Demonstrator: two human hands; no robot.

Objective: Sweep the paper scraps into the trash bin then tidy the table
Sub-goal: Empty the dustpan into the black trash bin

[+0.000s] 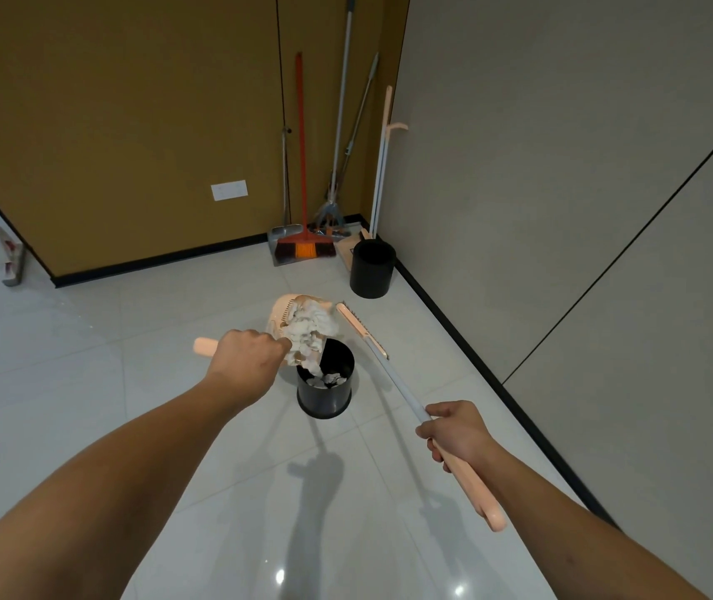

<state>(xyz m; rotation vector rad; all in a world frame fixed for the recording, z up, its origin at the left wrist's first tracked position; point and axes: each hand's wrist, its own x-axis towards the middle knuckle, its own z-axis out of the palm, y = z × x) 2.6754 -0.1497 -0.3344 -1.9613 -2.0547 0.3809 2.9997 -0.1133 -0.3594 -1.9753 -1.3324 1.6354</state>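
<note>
My left hand [247, 358] grips the handle of a pink dustpan [280, 310], which is tilted over a black trash bin [324, 394] on the floor. White paper scraps [309, 329] slide from the pan toward the bin's mouth, and some scraps lie inside the bin. My right hand [454, 430] grips the pale handle of a pink broom [361, 326]. The broom's head hangs just right of the dustpan, above and behind the bin.
A second black bin [372, 268] stands in the far corner by the grey wall. Several brooms, a mop and a grey dustpan [302, 244] lean in that corner against the brown wall. The floor is glossy white tile, with a black baseboard along the right.
</note>
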